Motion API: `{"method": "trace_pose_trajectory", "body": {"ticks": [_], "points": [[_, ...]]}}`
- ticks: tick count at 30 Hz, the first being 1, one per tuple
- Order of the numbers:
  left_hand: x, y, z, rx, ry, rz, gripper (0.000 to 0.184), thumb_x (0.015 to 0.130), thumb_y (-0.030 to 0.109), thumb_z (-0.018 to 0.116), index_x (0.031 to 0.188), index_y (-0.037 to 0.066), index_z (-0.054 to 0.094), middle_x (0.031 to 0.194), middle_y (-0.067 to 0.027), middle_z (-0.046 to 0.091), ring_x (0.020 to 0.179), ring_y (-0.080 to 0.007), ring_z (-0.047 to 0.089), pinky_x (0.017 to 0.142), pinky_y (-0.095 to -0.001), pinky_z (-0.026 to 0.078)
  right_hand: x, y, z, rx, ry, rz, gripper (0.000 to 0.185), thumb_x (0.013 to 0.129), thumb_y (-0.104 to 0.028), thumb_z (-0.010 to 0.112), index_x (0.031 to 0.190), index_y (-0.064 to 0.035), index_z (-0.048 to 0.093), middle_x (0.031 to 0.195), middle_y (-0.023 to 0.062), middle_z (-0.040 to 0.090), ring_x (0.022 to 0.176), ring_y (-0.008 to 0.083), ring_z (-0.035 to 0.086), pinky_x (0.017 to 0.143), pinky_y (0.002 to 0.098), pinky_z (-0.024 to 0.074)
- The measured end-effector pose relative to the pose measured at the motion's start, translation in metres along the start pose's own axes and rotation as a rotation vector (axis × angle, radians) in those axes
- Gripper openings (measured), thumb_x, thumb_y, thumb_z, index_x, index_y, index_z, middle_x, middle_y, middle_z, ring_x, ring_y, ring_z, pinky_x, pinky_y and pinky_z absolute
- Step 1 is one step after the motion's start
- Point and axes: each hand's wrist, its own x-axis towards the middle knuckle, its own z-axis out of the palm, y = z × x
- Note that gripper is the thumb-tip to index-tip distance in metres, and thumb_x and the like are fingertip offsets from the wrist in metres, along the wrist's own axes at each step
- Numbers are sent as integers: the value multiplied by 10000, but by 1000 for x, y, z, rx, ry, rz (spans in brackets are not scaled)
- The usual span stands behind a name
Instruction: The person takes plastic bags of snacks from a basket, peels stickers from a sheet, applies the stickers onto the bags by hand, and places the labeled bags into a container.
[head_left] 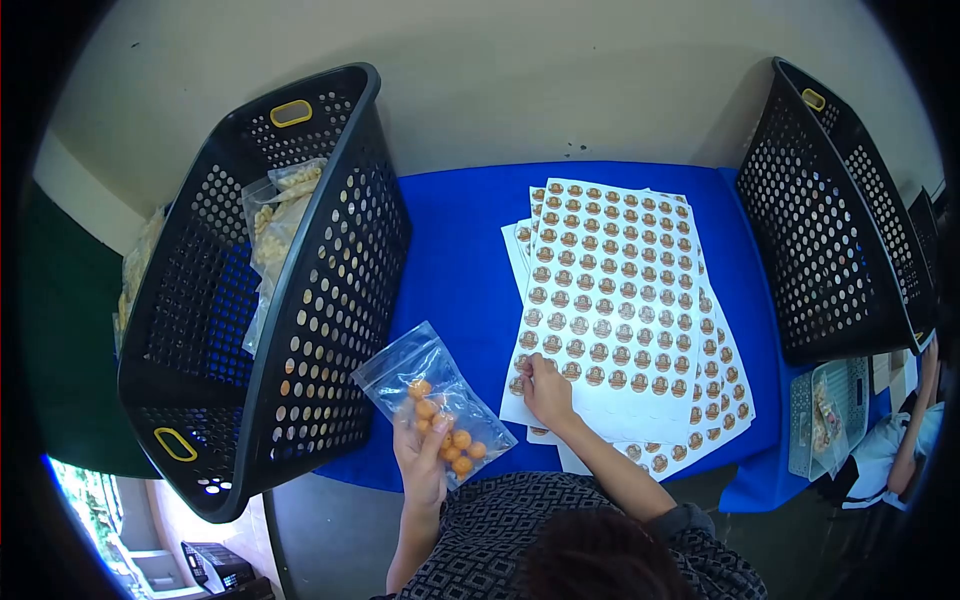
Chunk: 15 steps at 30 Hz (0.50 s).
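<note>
My left hand holds a clear zip bag with several round orange pieces inside, thumb across its front. The bag is tilted, over the front edge of the blue cloth. My right hand has its fingers pinched at the lower left of a white sheet covered with rows of round brown stickers. Whether a sticker is between those fingertips is too small to tell. More sticker sheets lie fanned out beneath the top one.
A large black basket at left holds filled clear bags. Another black basket stands at right, above a small grey basket with a bag. A blue cloth covers the table. Another person's arm shows at far right.
</note>
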Motion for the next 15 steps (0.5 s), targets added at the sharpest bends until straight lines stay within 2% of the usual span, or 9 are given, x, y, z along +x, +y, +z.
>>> {"method": "trace_pose_trajectory", "body": {"ticks": [2,4,5,7,8,10,12,14,15], "points": [[-1,0,-1,-2,-9,0,440,776,25,517,1167,-6,318,1035,-110,446,894,-132,480,794,-253,399,-3,0,-1,-9,20,-18,181,705,-62,546,841,-42,429,730,103,570,681,251,562,532,358,433],[-1,0,-2,-13,-4,2,442,773,20,518,1166,-6,318,1034,-110,447,893,-131,480,791,-250,399,-9,-12,-14,162,-144,93,138,730,-51,496,855,-30,441,750,141,556,712,257,560,560,347,444],[-2,-1,-3,-23,4,-1,444,771,15,519,1166,-7,319,1034,-110,448,891,-129,479,788,-247,398,-12,-14,-19,161,-148,90,138,730,-51,496,855,-30,441,750,141,556,712,257,560,560,347,444],[-2,-2,-5,-11,-3,8,426,783,30,504,1166,-6,320,1039,-111,448,897,-132,478,795,-252,395,-17,-13,-31,564,-801,-39,153,726,-41,506,866,-25,446,753,100,574,722,176,570,600,286,440],[-2,-3,-6,4,-13,17,409,796,44,488,1166,-4,322,1044,-111,448,903,-136,476,803,-258,392,-18,-13,-37,562,-805,-38,153,726,-41,506,866,-25,446,753,100,574,722,176,570,600,286,440],[-2,-2,-5,-28,-6,-6,394,822,106,445,1180,1,317,1031,-104,460,894,-147,485,790,-273,404,-14,-16,-53,864,-1225,-211,168,714,-27,522,866,-21,451,755,49,575,730,106,554,644,248,427],[-3,-2,-4,-60,6,-27,392,849,168,402,1193,5,311,1018,-98,473,884,-158,494,778,-287,416,-9,-26,-78,856,-1181,-239,143,727,-17,509,856,-22,448,752,33,562,730,92,545,648,248,421],[-4,-5,-3,-112,-32,-93,406,873,274,312,1188,18,322,1037,-117,478,889,-178,498,788,-310,415,-4,-36,-102,646,-863,-87,138,730,-13,507,854,-18,446,766,47,559,751,92,541,645,235,412],[-4,-10,-7,-126,-62,-135,426,873,310,288,1184,21,327,1030,-124,485,882,-182,502,777,-314,424,-3,-43,-110,715,-725,-78,137,726,-5,507,850,-20,450,766,44,559,745,91,540,632,227,405]]}}
